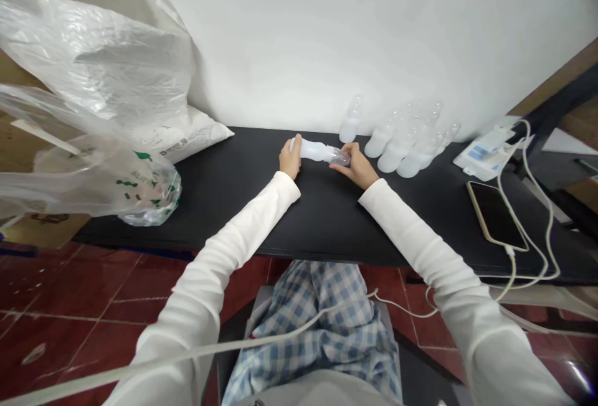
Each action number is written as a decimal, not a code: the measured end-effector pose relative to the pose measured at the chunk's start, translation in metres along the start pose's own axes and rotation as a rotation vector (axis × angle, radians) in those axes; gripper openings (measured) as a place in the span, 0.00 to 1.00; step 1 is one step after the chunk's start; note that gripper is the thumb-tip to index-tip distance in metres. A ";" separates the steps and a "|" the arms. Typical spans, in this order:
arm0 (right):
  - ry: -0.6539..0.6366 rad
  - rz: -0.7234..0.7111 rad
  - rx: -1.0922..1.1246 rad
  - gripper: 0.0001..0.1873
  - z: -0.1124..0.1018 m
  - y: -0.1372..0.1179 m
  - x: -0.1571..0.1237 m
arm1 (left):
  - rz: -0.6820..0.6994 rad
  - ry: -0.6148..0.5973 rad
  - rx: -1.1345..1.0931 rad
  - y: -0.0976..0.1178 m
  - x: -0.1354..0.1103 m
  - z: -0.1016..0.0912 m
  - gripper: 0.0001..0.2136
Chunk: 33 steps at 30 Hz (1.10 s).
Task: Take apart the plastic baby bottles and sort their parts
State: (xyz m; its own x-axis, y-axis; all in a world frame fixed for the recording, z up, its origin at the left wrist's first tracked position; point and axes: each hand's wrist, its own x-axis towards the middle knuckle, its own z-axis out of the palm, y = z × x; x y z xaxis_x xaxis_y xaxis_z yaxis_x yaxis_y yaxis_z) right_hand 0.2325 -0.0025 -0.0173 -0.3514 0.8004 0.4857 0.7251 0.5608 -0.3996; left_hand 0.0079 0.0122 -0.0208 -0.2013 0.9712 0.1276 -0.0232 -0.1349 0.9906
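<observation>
A translucent white bottle [314, 150] lies sideways just over the black table, held between my two hands. My left hand [290, 157] is closed around its base end. At the other end, my right hand [357, 168] pinches the clear cap [337, 155] with thumb and fingers. Cap and bottle meet in line; whether the cap is fully seated I cannot tell. Beyond my right hand, one similar bottle [350, 124] stands upright near the wall, and several more capped bottles [408, 147] are grouped to its right.
A large white plastic sack [107, 51] and a clear bag with green print [144, 182] take up the left side. A phone [496, 214] with a charging cable [551, 219] lies at the right, near a white-and-blue package [486, 151]. Another cable crosses my lap.
</observation>
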 end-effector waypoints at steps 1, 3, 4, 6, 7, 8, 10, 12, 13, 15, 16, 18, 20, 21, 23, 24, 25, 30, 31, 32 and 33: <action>0.031 -0.093 -0.068 0.17 0.001 0.002 0.001 | -0.025 0.027 -0.020 0.000 0.001 0.000 0.27; 0.087 -0.230 -0.198 0.08 0.001 0.007 0.002 | -0.052 0.048 -0.047 0.001 0.003 0.000 0.27; 0.117 -0.262 -0.247 0.07 0.001 0.009 0.002 | -0.064 0.045 -0.081 0.001 0.004 0.000 0.27; 0.185 -0.271 -0.298 0.07 0.001 0.013 0.002 | -0.077 0.065 -0.163 0.002 0.006 -0.001 0.26; 0.214 -0.256 -0.305 0.07 0.002 0.014 0.001 | -0.081 0.087 -0.203 0.002 0.008 -0.002 0.25; 0.236 -0.233 -0.305 0.08 0.002 0.014 0.001 | -0.082 0.113 -0.240 0.002 0.010 -0.003 0.24; 0.256 -0.171 -0.299 0.14 0.003 0.013 0.000 | -0.078 0.165 -0.312 0.002 0.014 -0.005 0.22; 0.249 -0.108 -0.296 0.21 0.004 0.009 -0.001 | -0.071 0.186 -0.379 0.001 0.019 -0.007 0.22; 0.240 -0.084 -0.297 0.24 0.004 0.007 -0.001 | -0.066 0.186 -0.406 0.000 0.022 -0.008 0.22; 0.221 -0.047 -0.306 0.27 0.004 0.002 -0.002 | -0.058 0.174 -0.431 -0.004 0.026 -0.009 0.24; 0.215 -0.029 -0.314 0.27 0.005 0.000 -0.002 | -0.049 0.165 -0.425 -0.006 0.028 -0.009 0.25; 0.203 0.018 -0.335 0.27 0.005 -0.002 -0.003 | -0.013 0.140 -0.370 -0.012 0.032 -0.009 0.25; 0.184 0.068 -0.342 0.27 0.007 -0.003 -0.003 | 0.052 0.107 -0.259 -0.018 0.033 -0.008 0.27; 0.171 0.088 -0.338 0.28 0.008 -0.002 -0.003 | 0.090 0.091 -0.190 -0.021 0.034 -0.007 0.28; 0.148 0.119 -0.328 0.28 0.010 0.000 -0.004 | 0.170 0.065 -0.036 -0.025 0.033 -0.005 0.31; 0.142 0.131 -0.327 0.28 0.010 0.000 -0.004 | 0.207 0.052 0.046 -0.027 0.031 -0.005 0.31; 0.142 0.139 -0.328 0.28 0.011 0.001 -0.004 | 0.242 0.034 0.124 -0.028 0.029 -0.004 0.30; 0.196 0.133 -0.339 0.25 0.012 0.000 -0.002 | 0.453 -0.027 0.366 -0.026 0.014 -0.001 0.27; 0.201 0.136 -0.345 0.24 0.011 0.000 -0.002 | 0.494 -0.033 0.387 -0.024 0.012 -0.001 0.26; 0.202 0.144 -0.356 0.23 0.011 0.000 -0.002 | 0.530 -0.040 0.405 -0.023 0.010 0.000 0.26; 0.199 0.156 -0.369 0.22 0.011 0.000 -0.001 | 0.560 -0.049 0.418 -0.021 0.008 0.000 0.26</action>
State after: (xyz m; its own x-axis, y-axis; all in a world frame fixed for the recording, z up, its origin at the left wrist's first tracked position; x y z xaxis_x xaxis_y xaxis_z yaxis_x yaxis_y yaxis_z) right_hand 0.2266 -0.0014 -0.0263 -0.1264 0.7926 0.5965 0.9359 0.2946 -0.1932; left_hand 0.0067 0.0233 -0.0407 -0.0282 0.7866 0.6168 0.4520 -0.5403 0.7098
